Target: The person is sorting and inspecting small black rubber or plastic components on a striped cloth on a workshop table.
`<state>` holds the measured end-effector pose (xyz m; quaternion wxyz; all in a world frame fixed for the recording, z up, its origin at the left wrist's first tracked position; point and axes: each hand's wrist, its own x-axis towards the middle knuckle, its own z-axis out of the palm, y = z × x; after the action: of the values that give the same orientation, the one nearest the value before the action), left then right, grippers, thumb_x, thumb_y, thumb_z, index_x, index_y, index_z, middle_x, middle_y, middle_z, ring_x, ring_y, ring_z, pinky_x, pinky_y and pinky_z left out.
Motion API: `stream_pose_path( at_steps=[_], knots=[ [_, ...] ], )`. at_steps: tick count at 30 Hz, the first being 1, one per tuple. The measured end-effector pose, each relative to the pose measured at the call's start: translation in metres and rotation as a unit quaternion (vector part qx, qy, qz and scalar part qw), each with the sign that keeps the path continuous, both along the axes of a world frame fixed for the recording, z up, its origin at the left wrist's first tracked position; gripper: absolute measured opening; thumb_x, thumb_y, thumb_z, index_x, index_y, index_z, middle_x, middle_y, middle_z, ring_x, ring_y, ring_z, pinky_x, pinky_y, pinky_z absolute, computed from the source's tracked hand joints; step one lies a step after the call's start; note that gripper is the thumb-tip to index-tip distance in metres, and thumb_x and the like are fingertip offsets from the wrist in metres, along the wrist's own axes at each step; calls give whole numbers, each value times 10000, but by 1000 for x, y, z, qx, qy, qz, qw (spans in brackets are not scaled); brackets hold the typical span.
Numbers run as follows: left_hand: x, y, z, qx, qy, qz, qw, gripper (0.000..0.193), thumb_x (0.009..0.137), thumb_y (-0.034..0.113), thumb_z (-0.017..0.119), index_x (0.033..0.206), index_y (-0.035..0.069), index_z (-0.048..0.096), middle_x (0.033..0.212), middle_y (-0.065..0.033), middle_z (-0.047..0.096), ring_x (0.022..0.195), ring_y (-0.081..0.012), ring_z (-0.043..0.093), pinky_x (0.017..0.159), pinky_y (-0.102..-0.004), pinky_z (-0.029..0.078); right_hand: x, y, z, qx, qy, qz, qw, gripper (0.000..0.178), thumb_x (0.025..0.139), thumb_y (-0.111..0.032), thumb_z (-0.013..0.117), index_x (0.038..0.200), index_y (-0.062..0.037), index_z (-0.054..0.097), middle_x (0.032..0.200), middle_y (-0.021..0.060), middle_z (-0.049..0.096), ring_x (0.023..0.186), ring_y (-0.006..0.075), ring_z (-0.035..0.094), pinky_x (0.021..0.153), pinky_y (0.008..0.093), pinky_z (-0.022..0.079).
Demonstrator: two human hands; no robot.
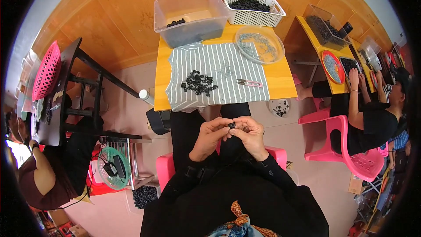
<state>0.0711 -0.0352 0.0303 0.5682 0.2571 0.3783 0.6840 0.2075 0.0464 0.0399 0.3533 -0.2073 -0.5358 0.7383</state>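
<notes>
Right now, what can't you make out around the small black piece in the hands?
- Small black piece: too small in the head view; shape unclear, fingertips cover most of it.
- Left hand and right hand: which one carries the grip is hidden by overlapping fingers.
- Pile of black pieces on the striped cloth: too small to count.

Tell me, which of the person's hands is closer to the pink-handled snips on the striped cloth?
Right. The right hand sits almost straight below the pink-handled snips, toward the person. The left hand is at the same level but farther left. Both pinch a small black part between them.
</notes>
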Motion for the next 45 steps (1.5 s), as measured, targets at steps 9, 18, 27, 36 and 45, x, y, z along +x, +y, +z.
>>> stream_pose_path(
  at_steps=[9, 18, 27, 36, 45],
  knots=[
    [4, -1, 7, -10, 3, 30, 999, 210, 867, -14, 589, 1072, -32, 630, 828, -59, 629, 702, -106, 599, 569, -203, 452, 3, -5, 2, -17, 19, -24, 999, 211, 829, 87, 619, 1028, 23, 590, 863, 85, 663, 749, 117, 629, 697, 236, 514],
    [7, -2, 10, 13, 47, 46, 998, 205, 868, -15, 593, 1068, -26, 635, 827, -60, 623, 682, -115, 603, 553, -207, 458, 4, -8, 0, -23, 35, -17, 999, 251, 863, 84, 569, 1106, 24, 570, 883, 79, 653, 760, 114, 612, 695, 228, 498],
    [10, -3, 6, 12, 19, 63, 998, 172, 870, -13, 590, 1028, -32, 653, 799, -71, 621, 662, -128, 611, 520, -211, 463, 2, -15, -3, -25, 17, -79, 996, 221, 848, 58, 611, 1065, 12, 618, 822, 40, 654, 735, 62, 581, 679, 202, 478],
    [12, -3, 6, 9, 32, 74, 997, 163, 870, -13, 588, 1017, -38, 653, 805, -72, 614, 653, -129, 611, 503, -214, 463, 2, -19, 2, 6, -8, -95, 995, 225, 852, 75, 597, 1070, 26, 617, 844, 48, 652, 737, 68, 584, 672, 206, 479],
    [9, -3, 15, 38, 71, 34, 996, 254, 847, -43, 601, 1100, -28, 615, 910, -50, 552, 769, -125, 611, 583, -209, 483, 1, -20, 1, 20, 29, -97, 995, 241, 874, 77, 566, 1107, 33, 608, 889, 64, 637, 755, 96, 594, 684, 219, 489]
  ],
)
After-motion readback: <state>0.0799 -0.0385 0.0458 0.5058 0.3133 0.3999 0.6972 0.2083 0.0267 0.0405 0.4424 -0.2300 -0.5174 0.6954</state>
